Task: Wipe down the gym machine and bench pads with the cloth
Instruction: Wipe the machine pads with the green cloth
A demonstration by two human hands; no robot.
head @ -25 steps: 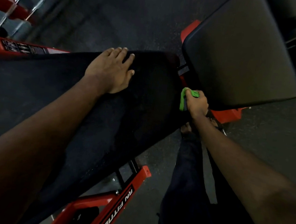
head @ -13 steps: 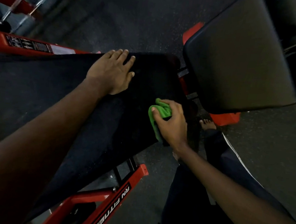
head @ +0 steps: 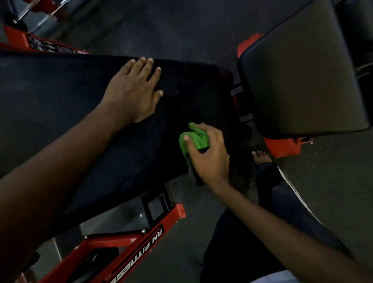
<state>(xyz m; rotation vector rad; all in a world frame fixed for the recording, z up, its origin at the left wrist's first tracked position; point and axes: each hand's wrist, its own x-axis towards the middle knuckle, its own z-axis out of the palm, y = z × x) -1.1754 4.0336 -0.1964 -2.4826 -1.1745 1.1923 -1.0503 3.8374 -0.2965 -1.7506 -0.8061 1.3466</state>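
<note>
Bench-pad wiping in hand: green cloth gripped by right hand on long black pad, left hand laid flat; further strokes judged needed.

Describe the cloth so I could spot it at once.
Start at the long black bench pad crossing the left of the picture. Near its right end, the right hand grips a bunched cloth against it. It alone is bright green; everything around is black or red.
</note>
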